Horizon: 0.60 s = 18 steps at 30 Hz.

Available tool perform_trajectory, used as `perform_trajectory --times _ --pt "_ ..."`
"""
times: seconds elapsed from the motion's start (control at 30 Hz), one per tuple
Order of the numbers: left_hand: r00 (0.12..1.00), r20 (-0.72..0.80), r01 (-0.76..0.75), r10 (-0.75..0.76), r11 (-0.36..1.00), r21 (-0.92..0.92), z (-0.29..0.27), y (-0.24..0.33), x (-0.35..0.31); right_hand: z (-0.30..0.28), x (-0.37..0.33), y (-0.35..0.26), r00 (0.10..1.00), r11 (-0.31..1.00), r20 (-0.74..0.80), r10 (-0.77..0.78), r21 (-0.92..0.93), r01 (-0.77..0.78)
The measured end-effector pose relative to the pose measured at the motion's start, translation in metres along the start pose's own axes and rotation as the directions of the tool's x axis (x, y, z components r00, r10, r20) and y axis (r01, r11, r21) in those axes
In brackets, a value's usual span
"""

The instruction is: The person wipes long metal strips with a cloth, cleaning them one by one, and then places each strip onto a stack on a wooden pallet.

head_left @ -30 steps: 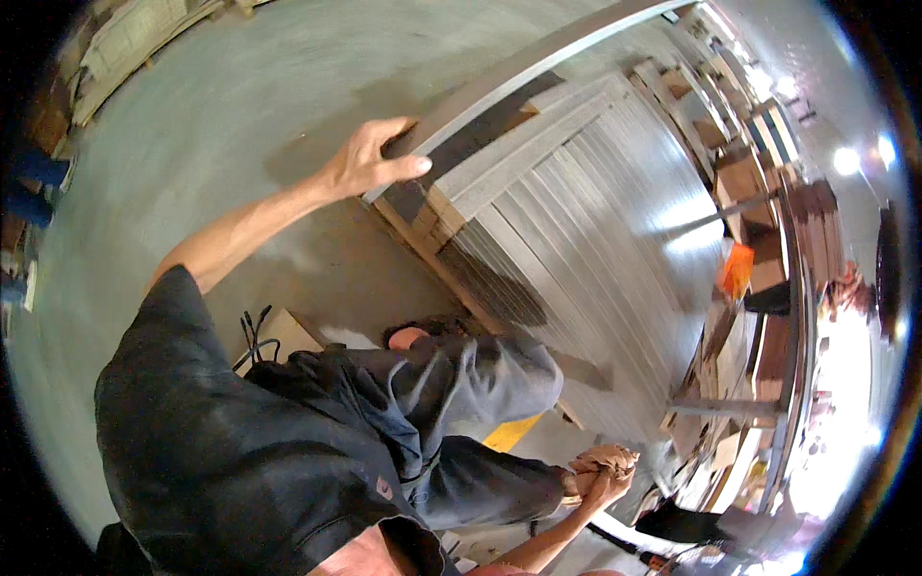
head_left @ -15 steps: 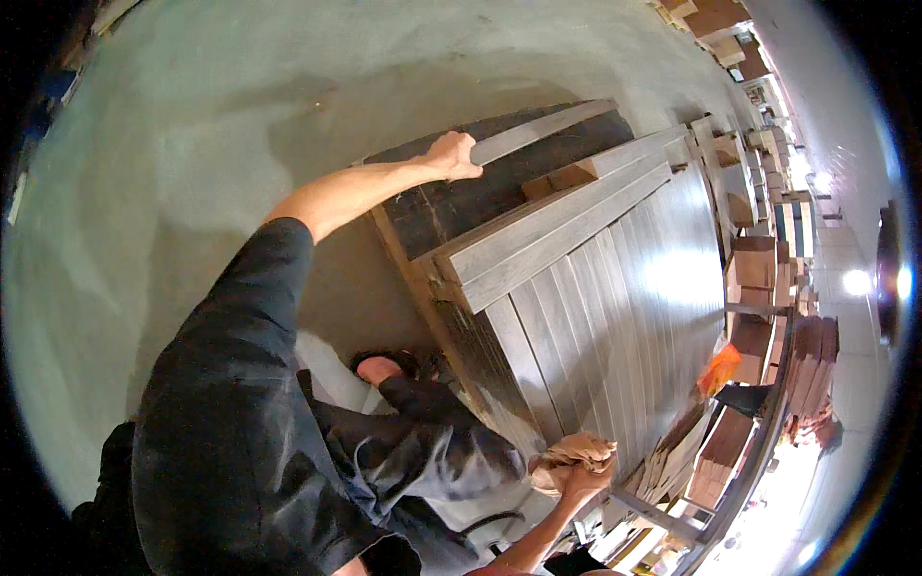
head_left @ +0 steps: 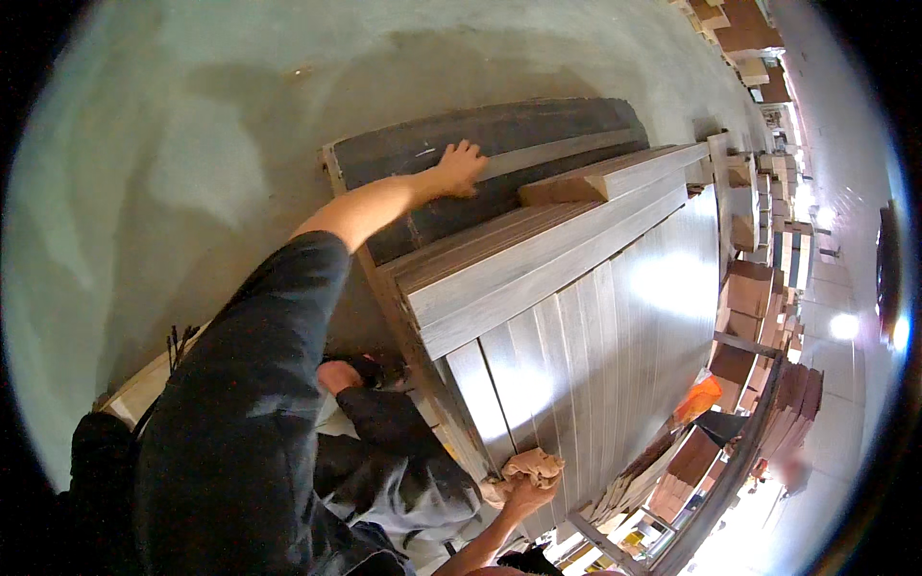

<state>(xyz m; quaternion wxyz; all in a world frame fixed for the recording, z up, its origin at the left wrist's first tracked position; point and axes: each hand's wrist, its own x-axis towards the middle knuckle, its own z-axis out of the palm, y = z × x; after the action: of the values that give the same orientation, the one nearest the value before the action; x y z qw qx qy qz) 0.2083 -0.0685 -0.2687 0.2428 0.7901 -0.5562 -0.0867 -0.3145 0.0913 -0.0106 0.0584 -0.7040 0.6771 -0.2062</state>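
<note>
My left hand (head_left: 461, 169) is open, its fingers spread, at the near end of a narrow grey wood-grain plank (head_left: 567, 152). This plank lies lengthwise on a dark, scuffed board (head_left: 384, 161); whether the fingers touch it I cannot tell. My right hand (head_left: 530, 499) is closed around a crumpled tan cloth (head_left: 533, 468), at the near corner of a stack of grey wood-grain panels (head_left: 615, 298). Longer grey planks (head_left: 557, 264) are piled along the left side of that stack, with a shorter piece (head_left: 615, 178) on top.
Grey floor (head_left: 192, 125) stretches off to the left. Along the right stand a metal frame rail (head_left: 720, 470), brown cartons (head_left: 749, 288) and an orange bag or wrapper (head_left: 698, 398). My foot (head_left: 338, 376) is beside the stack's near left side.
My left hand has let go of the narrow plank, which now lies closer to the piled planks. My right hand, still holding the cloth, has moved onto the panel's near corner. The view has shifted.
</note>
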Motion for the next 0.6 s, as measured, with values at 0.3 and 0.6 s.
perform_trajectory --times 0.3,0.6 --pt "0.991 -0.043 -0.13 0.126 0.987 -0.094 0.039 -0.037 -0.004 0.009 0.002 -0.001 1.0 0.989 0.002 0.022 0.148 -0.022" --pt "0.961 -0.157 -0.254 0.228 0.952 -0.17 0.069 0.015 0.054 0.014 -0.004 0.038 0.997 0.996 -0.074 -0.038 0.074 0.044"
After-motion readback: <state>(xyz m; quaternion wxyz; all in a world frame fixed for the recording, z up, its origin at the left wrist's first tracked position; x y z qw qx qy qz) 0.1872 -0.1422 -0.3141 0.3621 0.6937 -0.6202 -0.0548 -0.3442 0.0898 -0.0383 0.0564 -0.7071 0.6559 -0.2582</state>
